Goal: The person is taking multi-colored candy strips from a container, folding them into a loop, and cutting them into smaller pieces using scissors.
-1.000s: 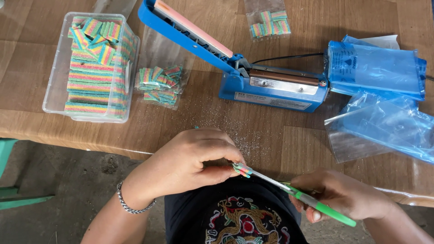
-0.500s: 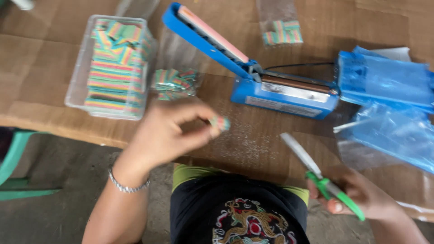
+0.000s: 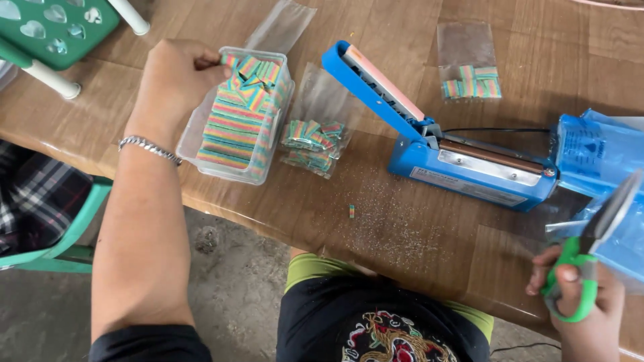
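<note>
Wooden planks, sugar-dusted near the front edge, made up the table (image 3: 134, 100) where the person sat. Their left hand (image 3: 176, 75) was curled over the near corner of a clear plastic tub (image 3: 201, 151), fingers pinched together on the top layer of rainbow-striped candy strips (image 3: 235, 127) packed inside. Those strips looked light, soft and bendy, with a gritty sugar coat that would shed grains and could cling to fingers; I judged they would squash or tear if squeezed hard, so a gentle pinch at one end or across the flat sides seemed the way to lift one. Whether a strip was actually caught between the fingers I could not tell, since the knuckles hid it.

Just beyond that hand, to its right, lay a small clear bag of cut candy pieces (image 3: 310, 142), and nearer the person a single loose piece (image 3: 351, 211) sat on the bare wood. Farther right stood a blue heat sealer (image 3: 463, 167) with its arm raised, and behind it another small bag of candy (image 3: 471, 86).

The right hand (image 3: 583, 308), well apart at the table's near edge, was clamped through the green handles of scissors (image 3: 607, 221), blades pointing up over a heap of blue plastic bags (image 3: 597, 151).
</note>
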